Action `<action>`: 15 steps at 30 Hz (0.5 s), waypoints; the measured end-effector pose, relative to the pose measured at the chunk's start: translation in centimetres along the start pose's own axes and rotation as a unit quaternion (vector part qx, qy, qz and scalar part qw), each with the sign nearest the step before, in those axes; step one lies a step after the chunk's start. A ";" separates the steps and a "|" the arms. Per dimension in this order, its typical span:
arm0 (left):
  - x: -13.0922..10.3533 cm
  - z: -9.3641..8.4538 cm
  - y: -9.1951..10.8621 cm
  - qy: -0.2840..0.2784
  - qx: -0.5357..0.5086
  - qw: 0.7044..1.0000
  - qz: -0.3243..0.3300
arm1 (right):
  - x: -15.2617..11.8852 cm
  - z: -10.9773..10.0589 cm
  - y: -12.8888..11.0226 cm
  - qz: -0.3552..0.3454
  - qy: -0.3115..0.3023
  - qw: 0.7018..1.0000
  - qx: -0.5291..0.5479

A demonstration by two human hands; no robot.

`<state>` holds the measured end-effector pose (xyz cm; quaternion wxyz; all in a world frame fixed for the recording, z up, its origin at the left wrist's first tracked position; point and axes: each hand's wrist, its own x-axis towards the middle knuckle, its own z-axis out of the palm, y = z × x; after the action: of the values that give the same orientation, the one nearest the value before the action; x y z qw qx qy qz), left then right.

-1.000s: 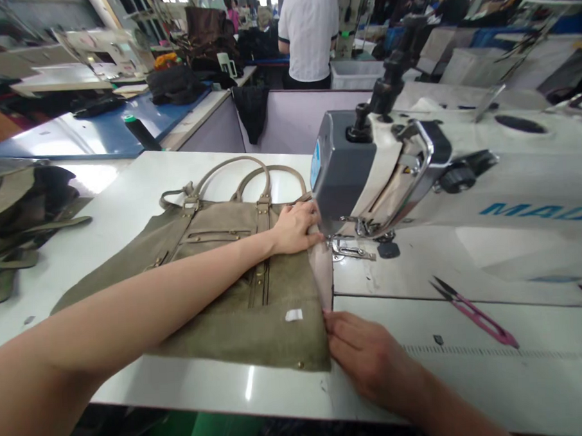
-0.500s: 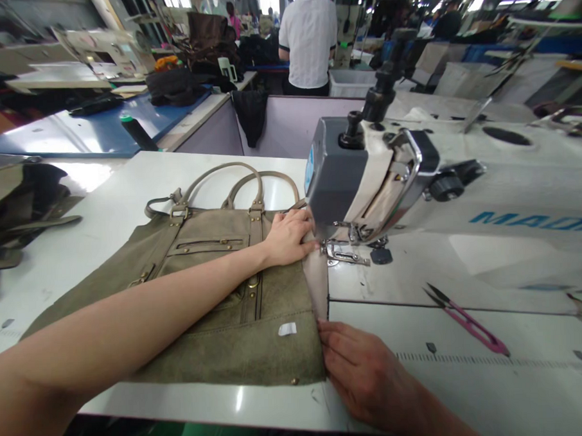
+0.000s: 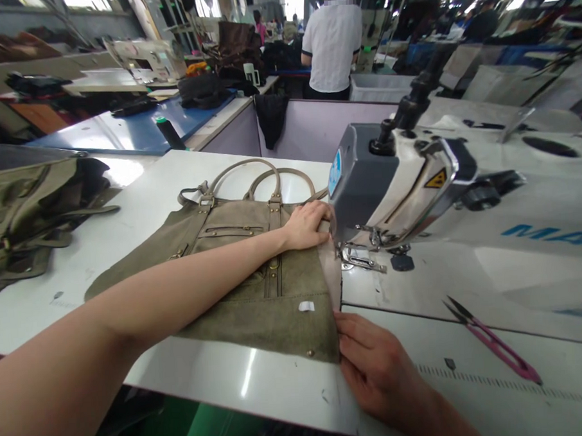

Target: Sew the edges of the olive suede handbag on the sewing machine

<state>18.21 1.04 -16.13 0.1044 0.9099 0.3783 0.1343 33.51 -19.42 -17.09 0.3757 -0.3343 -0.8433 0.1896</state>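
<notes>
1. Olive suede-like bag panel (image 3: 235,272) lies flat on the white sewing table (image 3: 126,206), handles (image 3: 250,175) pointing away from the person, right edge run up to the machine.
2. Left hand (image 3: 308,225) rests palm-down on the panel's far right corner, fingers together and flat. It is pressing, not pinching, and sits just beside the presser foot (image 3: 357,257).
3. Right hand (image 3: 374,362) lies at the panel's near right corner, fingers extended and touching the edge where a pale lining strip (image 3: 331,274) shows. Cannot tell whether it pinches the strip or only pins it down.
4. Key relation: the edge being worked runs near-to-far, straight between the two hands, with the foot at its far end. Left hand is the nearer one to the needle area; right hand holds the trailing end.
5. Sewing machine head (image 3: 386,182) overhangs the far end of that edge; needle itself too small to make out.
6. Pink thread snips (image 3: 494,341) lie on the machine bed, well apart to the right of the right hand.
7. More olive bag pieces (image 3: 25,210) are piled at the table's left end. A person in a white shirt (image 3: 334,42) stands in the background, back turned.
</notes>
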 end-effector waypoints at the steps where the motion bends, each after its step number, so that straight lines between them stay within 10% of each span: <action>1: -0.2 -0.6 -0.2 0.011 -0.002 1.000 0.003 | 0.0 -0.1 0.0 0.013 -0.002 1.000 0.008; 8: -3.9 -3.9 -0.2 -0.104 0.069 0.970 0.209 | 0.6 -0.6 -0.2 0.054 -0.026 0.998 0.030; 15: -1.1 -8.9 -0.3 -0.217 0.192 0.926 0.243 | 0.0 -1.1 0.5 0.045 -0.057 0.997 0.033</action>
<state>14.36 1.30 -7.98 -0.0284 0.9835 0.1317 -0.1207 34.50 -18.99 -16.67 0.3292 -0.3478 -0.8408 0.2525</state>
